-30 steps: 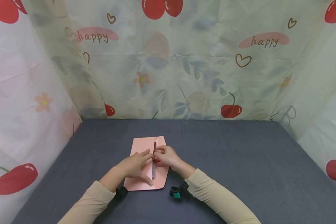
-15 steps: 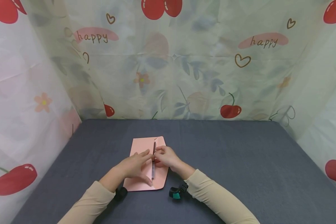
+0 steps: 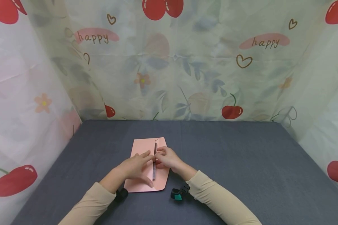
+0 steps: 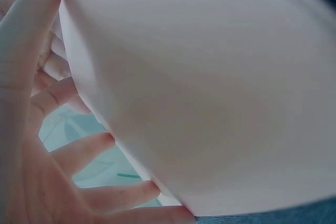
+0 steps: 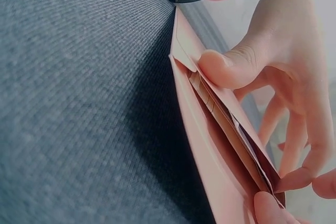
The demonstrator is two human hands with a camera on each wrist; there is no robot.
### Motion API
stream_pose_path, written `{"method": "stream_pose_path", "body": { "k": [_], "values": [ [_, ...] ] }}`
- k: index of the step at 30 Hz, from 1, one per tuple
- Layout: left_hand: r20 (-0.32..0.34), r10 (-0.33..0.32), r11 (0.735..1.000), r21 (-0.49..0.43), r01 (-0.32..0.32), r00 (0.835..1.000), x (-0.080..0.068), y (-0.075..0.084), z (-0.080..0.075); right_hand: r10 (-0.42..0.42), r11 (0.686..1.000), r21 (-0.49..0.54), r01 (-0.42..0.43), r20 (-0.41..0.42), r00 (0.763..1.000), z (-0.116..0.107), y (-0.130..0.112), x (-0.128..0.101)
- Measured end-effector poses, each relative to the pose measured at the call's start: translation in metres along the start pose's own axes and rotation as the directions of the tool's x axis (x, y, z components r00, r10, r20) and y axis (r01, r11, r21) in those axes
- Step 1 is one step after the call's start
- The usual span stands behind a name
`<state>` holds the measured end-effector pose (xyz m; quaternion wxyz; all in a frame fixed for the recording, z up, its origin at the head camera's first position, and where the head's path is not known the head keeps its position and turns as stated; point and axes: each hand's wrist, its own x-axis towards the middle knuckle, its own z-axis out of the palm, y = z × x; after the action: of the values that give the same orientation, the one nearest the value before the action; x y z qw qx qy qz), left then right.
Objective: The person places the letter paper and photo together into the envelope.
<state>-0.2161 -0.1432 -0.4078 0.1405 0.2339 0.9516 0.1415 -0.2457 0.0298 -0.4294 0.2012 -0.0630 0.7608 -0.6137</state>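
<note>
A pink envelope point(image 3: 140, 184) lies on the table, its long opening running away from me and its flap point(image 3: 164, 178) spread to the right. In the right wrist view, brown and dark sheets point(image 5: 231, 135) stand inside the opening. My left hand point(image 3: 133, 165) rests on the envelope's front with fingers and thumb spread along the opening's edge. Curled at the middle of the opening, my right hand point(image 3: 170, 157) pinches the sheets there; the exact grip is partly hidden. The left wrist view is mostly filled by the envelope's pink face point(image 4: 210, 103), touched along its edge by left fingers point(image 4: 84, 153).
A dark grey cloth covers the table point(image 3: 228, 156). Black wrist devices show beside the left wrist point(image 3: 121, 193) and right wrist point(image 3: 178, 193). A printed curtain point(image 3: 200, 72) closes off the back and sides.
</note>
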Motion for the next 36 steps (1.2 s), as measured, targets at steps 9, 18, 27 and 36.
{"method": "stream_pose_path", "body": {
  "k": [9, 18, 27, 36],
  "values": [
    [0.0, -0.002, 1.0, -0.008, 0.002, 1.0, -0.002, 0.003, -0.003, -0.007, 1.0, -0.029, 0.007, 0.004, 1.0, -0.007, 0.002, -0.001],
    [-0.016, -0.006, 1.0, -0.006, 0.006, 1.0, 0.002, -0.001, 0.0, -0.039, 0.995, -0.089, 0.038, -0.004, 0.999, -0.021, 0.002, -0.009],
    [0.004, -0.033, 0.999, -0.002, 0.033, 0.999, 0.002, -0.001, 0.0, -0.037, 0.992, -0.123, 0.031, -0.049, 0.998, -0.045, 0.001, -0.021],
    [-0.017, 0.005, 1.0, -0.001, -0.005, 1.0, -0.002, 0.001, -0.001, -0.062, 0.988, -0.15, 0.047, -0.099, 0.993, -0.083, 0.004, -0.037]
  ]
}}
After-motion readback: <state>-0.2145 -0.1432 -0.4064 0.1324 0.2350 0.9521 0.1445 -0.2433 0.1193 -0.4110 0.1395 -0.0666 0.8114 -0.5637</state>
